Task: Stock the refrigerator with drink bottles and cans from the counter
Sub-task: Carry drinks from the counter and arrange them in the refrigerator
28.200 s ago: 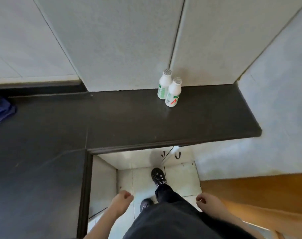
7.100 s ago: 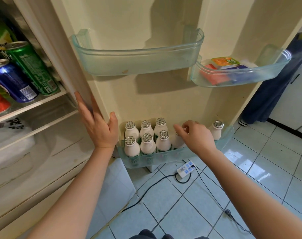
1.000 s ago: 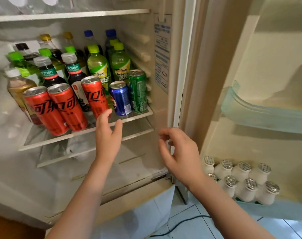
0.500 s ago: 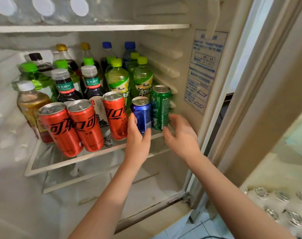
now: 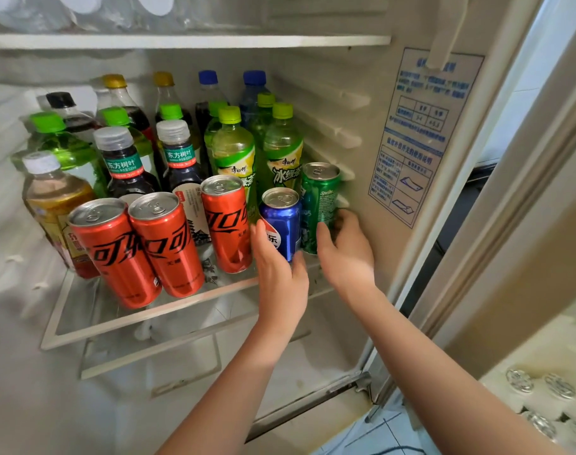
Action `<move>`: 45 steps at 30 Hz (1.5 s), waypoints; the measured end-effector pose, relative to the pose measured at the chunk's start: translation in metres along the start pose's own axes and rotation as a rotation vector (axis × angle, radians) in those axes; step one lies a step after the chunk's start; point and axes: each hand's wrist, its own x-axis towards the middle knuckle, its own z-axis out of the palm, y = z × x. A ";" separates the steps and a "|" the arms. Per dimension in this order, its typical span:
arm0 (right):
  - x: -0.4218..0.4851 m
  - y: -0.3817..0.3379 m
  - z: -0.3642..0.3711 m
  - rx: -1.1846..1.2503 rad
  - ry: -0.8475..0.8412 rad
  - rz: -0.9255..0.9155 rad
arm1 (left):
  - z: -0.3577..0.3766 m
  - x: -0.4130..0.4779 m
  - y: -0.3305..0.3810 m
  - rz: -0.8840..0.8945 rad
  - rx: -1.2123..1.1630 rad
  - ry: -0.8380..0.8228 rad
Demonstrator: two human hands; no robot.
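Note:
The refrigerator stands open. On its glass shelf (image 5: 168, 311) a front row holds three red cans (image 5: 168, 244), a blue can (image 5: 281, 221) and a green can (image 5: 319, 201). Behind them stand several bottles with green, blue, yellow and clear caps (image 5: 234, 149). My left hand (image 5: 280, 270) wraps around the lower part of the blue can. My right hand (image 5: 345, 251) grips the green can at the shelf's right end, beside the fridge wall. Both cans stand upright on the shelf.
A white upper shelf (image 5: 188, 41) with clear bottles runs above. A blue-printed label (image 5: 418, 136) sits on the right inner wall. The open door at right carries several small white foil-capped bottles (image 5: 543, 399) in its lower bin. Below the glass shelf is a drawer space.
Both hands have risen from below the shelf edge and closed on the cans: left on the blue can, right on the green one. The view has shifted closer to the shelf.

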 end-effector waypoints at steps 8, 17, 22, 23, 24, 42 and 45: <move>0.002 -0.016 -0.008 -0.104 0.020 -0.111 | 0.018 0.010 -0.007 -0.072 0.120 0.055; 0.003 -0.031 -0.013 -0.184 -0.038 -0.051 | 0.013 -0.001 -0.007 -0.025 0.043 0.211; 0.007 -0.028 -0.011 -0.031 -0.055 -0.064 | -0.005 -0.014 -0.007 -0.029 -0.102 0.189; 0.008 -0.027 -0.009 -0.036 -0.046 -0.072 | -0.012 -0.020 -0.009 -0.034 -0.133 0.167; 0.008 -0.024 -0.008 -0.060 -0.035 -0.086 | -0.019 -0.026 -0.010 -0.030 -0.163 0.150; -0.044 -0.045 0.003 0.342 0.048 -0.390 | -0.209 -0.030 -0.038 -0.047 0.107 0.589; -0.052 -0.053 0.008 0.394 -0.030 -0.386 | -0.217 -0.020 -0.051 -0.052 0.240 0.573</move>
